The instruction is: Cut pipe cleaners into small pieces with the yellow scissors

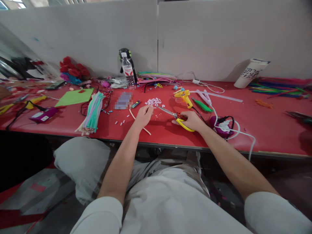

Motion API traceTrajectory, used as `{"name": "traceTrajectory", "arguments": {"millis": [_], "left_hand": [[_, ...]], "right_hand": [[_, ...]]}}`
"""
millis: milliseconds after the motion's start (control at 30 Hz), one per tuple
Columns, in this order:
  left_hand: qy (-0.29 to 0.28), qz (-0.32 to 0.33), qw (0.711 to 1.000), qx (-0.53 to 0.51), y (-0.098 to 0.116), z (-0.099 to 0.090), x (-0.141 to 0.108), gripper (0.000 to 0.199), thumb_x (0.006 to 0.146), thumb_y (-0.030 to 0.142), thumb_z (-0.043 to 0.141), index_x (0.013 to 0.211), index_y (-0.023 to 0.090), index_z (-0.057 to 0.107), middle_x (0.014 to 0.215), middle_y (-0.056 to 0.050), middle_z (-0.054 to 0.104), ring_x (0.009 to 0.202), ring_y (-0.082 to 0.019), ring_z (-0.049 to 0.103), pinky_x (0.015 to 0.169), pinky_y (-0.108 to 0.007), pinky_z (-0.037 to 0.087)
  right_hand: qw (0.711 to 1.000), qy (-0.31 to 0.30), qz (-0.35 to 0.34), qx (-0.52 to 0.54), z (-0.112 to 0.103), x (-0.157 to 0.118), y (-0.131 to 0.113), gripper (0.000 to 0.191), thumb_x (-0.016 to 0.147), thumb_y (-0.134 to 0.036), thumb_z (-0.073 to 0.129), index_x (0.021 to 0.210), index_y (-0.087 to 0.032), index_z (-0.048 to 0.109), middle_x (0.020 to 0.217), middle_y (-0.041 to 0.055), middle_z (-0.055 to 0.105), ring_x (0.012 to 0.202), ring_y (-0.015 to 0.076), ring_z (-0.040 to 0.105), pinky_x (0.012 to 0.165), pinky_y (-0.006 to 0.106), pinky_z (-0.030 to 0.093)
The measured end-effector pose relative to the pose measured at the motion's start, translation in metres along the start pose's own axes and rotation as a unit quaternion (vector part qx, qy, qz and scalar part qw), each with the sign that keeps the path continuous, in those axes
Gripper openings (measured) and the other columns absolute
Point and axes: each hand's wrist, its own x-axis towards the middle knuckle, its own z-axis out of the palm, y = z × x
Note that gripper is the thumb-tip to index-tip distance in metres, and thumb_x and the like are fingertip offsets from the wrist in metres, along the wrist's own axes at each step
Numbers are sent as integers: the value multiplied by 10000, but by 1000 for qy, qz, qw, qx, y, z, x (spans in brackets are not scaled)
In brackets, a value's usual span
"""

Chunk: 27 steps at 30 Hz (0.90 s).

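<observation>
My left hand (145, 114) is closed in a pinch, with a short pale piece (154, 107) poking out of the fingertips towards the scissors. In my right hand (191, 120) are scissors (168, 111) with yellow and red handles, the blades pointing left at the pinched piece. Whether the blades touch it I cannot tell. Just beyond the fingertips lies a pile of small pale pink cut pieces (153, 101). A white pipe cleaner (147, 131) runs beneath my left wrist, partly hidden by it. Several loose bits (121, 123) lie left of that wrist.
A bundle of pastel pipe cleaners (94, 113) lies on the red table (165, 135) at left, near a green sheet (75, 97). A water bottle (128, 71) stands behind. Rightward are a yellow glue gun (184, 97), a corded purple box (221, 127) and a tilted cup (251, 74).
</observation>
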Motion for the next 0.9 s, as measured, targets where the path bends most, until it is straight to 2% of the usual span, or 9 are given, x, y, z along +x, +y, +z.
{"name": "traceTrajectory", "arguments": {"millis": [467,800,900], "left_hand": [[-25,-10,999,-19,8,0,-3,330,927,363,455,652,194,383,556,37,365,497,-84,333,481,-228,276],[-22,-4,1000,-5,7,-1,-3,325,938,344,440,653,192,405,560,30,399,499,-88,366,491,-237,300],[-1,-10,1000,6,5,0,-2,343,941,380,438,654,196,399,557,27,398,498,-93,360,488,-241,299]], "right_hand": [[1000,-10,-9,3,0,1,0,614,648,-768,653,589,-195,441,549,-44,358,545,98,312,512,277,202],[1000,7,-12,-21,3,5,4,623,660,-784,630,577,-199,433,529,-38,369,543,105,313,519,283,221],[1000,10,-2,-15,3,3,5,623,666,-785,626,589,-202,418,545,-41,363,542,102,310,519,283,214]]}}
